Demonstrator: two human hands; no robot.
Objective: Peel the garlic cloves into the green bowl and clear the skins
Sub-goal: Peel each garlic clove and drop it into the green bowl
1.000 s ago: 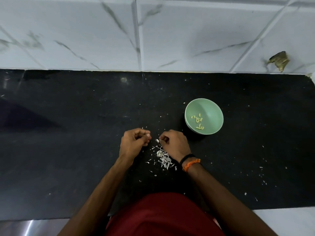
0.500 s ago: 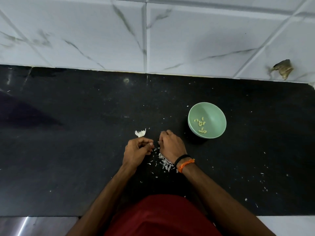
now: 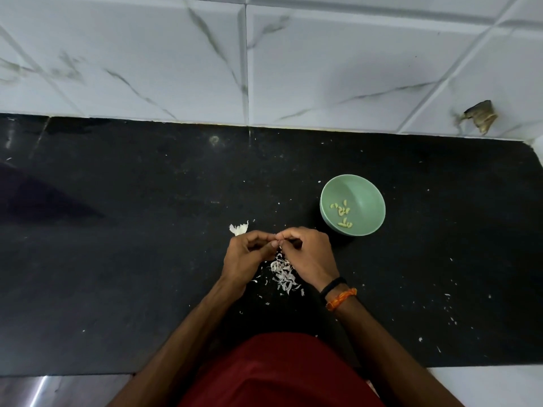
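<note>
On black counter (image 3: 117, 259), both hands' fingers (image 3: 266, 239) pinch a clove above skins (image 3: 283, 276)

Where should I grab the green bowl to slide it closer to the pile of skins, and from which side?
Probably best to take the green bowl by its rim on the right, thumb inside and fingers outside. It stands upright and open, its wall curves under, and the peeled cloves lie low in the bottom, clear of the rim. The right hand is nearest; both hands are busy now.

Nothing here can be read: no text, label, brand, number or sign shows anywhere in the frame, from top to bottom.
</note>
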